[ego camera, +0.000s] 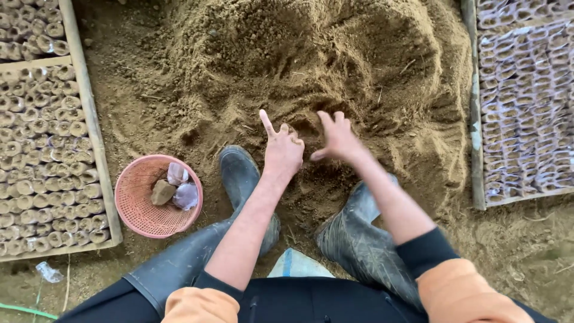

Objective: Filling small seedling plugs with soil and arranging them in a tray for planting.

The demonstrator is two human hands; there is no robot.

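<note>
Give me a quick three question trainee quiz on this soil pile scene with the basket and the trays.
1. True or false: the left hand is holding a bag.
2. Which side of the person is the pink basket on? A) left B) right C) behind
3. Fill in: both hands are stretched out over the ___ pile.

Key:
1. False. The left hand and the right hand are both open and hold nothing, over the soil.
2. A. It sits beside the left boot, near the tray of filled bags; a few filled bags lie inside it.
3. soil
</note>
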